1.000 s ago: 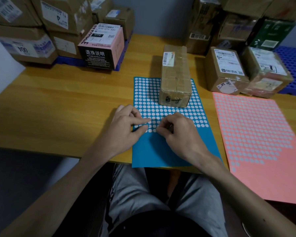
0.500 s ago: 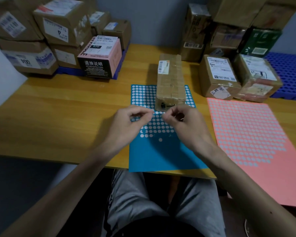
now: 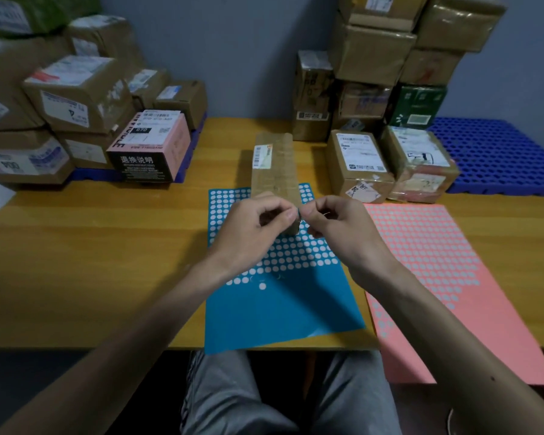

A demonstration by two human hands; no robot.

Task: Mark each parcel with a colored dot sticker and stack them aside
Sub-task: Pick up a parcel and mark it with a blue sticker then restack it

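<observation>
Parcels (image 3: 360, 163) crowd the yellow wooden table (image 3: 91, 262) against a grey wall (image 3: 248, 58).

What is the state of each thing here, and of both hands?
Left hand: in the air, pinches the dot sticker.
Right hand: in the air, pinches the same sticker.
Dot sticker: off its sheet, held between both hands.
Long parcel: lying on the blue sheet, label up.
Blue sheet: flat, overhanging the table edge.
Pink sheet: flat, overhanging too.
</observation>
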